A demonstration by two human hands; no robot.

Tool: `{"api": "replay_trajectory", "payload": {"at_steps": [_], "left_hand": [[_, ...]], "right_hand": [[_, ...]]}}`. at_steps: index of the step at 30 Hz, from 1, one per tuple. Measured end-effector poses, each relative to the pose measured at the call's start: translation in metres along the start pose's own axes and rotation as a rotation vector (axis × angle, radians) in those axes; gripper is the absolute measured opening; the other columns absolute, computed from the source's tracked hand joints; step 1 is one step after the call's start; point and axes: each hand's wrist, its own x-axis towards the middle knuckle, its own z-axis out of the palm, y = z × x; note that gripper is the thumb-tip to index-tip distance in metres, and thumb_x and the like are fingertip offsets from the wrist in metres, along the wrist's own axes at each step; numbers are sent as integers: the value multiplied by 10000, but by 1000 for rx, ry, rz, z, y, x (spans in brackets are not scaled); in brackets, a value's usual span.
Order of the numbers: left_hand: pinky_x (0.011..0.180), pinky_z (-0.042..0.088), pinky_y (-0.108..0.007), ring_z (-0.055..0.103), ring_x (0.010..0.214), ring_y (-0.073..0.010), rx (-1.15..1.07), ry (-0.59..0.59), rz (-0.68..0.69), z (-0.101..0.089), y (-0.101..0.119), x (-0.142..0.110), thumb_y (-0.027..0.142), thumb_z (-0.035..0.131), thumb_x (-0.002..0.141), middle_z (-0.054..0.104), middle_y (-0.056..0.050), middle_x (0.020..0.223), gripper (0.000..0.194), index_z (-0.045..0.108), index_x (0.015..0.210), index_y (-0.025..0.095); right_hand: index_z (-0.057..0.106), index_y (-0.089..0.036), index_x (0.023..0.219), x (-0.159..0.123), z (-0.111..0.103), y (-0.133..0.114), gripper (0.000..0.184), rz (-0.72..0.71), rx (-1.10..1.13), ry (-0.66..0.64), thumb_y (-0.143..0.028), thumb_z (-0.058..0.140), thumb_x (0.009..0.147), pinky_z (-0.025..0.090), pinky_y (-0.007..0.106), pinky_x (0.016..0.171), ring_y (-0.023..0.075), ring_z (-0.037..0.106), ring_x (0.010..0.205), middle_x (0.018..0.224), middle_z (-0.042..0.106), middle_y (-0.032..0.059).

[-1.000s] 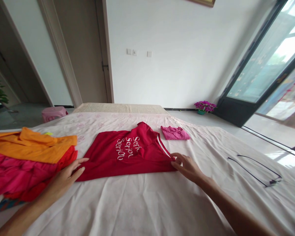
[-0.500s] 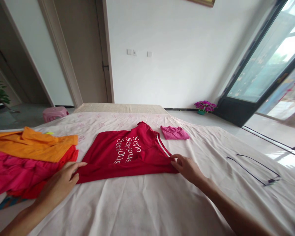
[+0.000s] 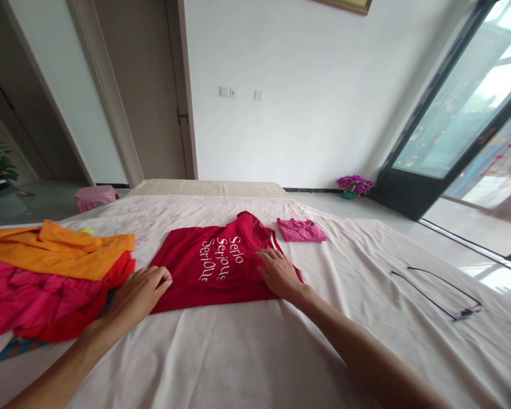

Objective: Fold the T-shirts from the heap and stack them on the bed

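Observation:
A dark red T-shirt (image 3: pixel 221 267) with white lettering lies on the bed, its near side folded in to a straight edge. My left hand (image 3: pixel 145 287) rests on the shirt's left end near the hem, palm down, fingers slightly bent and not gripping. On the right, my right hand (image 3: pixel 277 272) lies flat on the shirt beside the white-lined neckline, fingers stretched out. Its palm covers part of the collar area. Just beyond the neckline sits a small folded pink garment (image 3: pixel 301 230).
Left of the shirt is a heap of clothes with an orange garment (image 3: pixel 63 250) on top and pink and red ones below. Eyeglasses (image 3: pixel 443 298) lie on the pale bedsheet (image 3: pixel 247 358) at the right. A pink stool (image 3: pixel 96 197) stands past the bed.
Both hands have moved inward over the shirt. My right hand has let go of the shirt's near right corner and now lies flat; my left has shifted right onto the fabric.

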Motion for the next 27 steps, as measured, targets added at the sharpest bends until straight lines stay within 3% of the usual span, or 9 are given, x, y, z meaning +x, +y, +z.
{"api": "replay_trajectory", "payload": {"at_steps": [3, 6, 9, 12, 16, 20, 23, 27], "left_hand": [[710, 438, -288, 666, 792, -177, -49, 48, -59, 5, -10, -2, 394, 377, 980, 712, -9, 871, 256, 577, 949, 236], [720, 446, -312, 667, 780, -190, 51, 79, -28, 9, -18, -6, 352, 404, 976, 713, -19, 864, 227, 585, 920, 227], [845, 460, -386, 662, 887, -235, 190, 238, 24, 10, -16, -9, 290, 446, 960, 719, -59, 951, 210, 644, 972, 220], [1026, 430, -412, 611, 1139, -242, 144, 339, 199, 12, 1, -10, 291, 448, 976, 689, -74, 1192, 269, 656, 1137, 234], [1152, 369, -381, 423, 1412, -212, 68, 191, 408, 28, 23, -12, 386, 450, 987, 510, -30, 1504, 475, 474, 1448, 274], [1174, 341, -441, 371, 1458, -234, 125, 35, 393, 47, 21, -14, 494, 434, 975, 393, -8, 1588, 630, 272, 1563, 338], [1185, 319, -466, 339, 1475, -257, 138, 3, 288, 52, 13, -15, 550, 423, 957, 342, -24, 1609, 649, 297, 1557, 335], [1178, 329, -479, 374, 1458, -265, 59, -10, 150, 48, 4, -13, 586, 404, 940, 402, -33, 1578, 605, 458, 1482, 324]], "right_hand": [[478, -169, 1457, 4, 20, 3, 499, 49, -52, -6, -336, 481, 986, 305, 440, 1166, 265, 379, 1414, 1500, 483, 122], [441, -182, 1498, 4, 35, 9, 535, 101, -108, -42, -399, 424, 1010, 250, 442, 1203, 268, 301, 1470, 1559, 415, 101], [422, -182, 1516, 4, 40, 12, 554, 99, -144, -62, -425, 392, 1019, 228, 427, 1216, 268, 276, 1485, 1581, 382, 86], [402, -163, 1527, 4, 40, 10, 582, 106, -164, -55, -452, 376, 1022, 211, 423, 1225, 269, 257, 1495, 1597, 349, 89], [329, -181, 1562, 1, 39, 6, 633, 14, -163, -54, -510, 362, 1022, 180, 433, 1237, 257, 212, 1512, 1630, 261, 85], [303, -201, 1571, -1, 38, 15, 625, -84, -146, -104, -523, 306, 1035, 184, 428, 1238, 239, 210, 1513, 1625, 271, 69], [287, -153, 1574, -1, 34, 30, 656, -2, -170, -135, -524, 302, 1033, 184, 423, 1235, 249, 197, 1516, 1631, 244, 96], [247, -126, 1582, -2, 29, 42, 684, 138, -185, -164, -527, 286, 1029, 175, 435, 1229, 248, 202, 1515, 1637, 230, 101]]}}
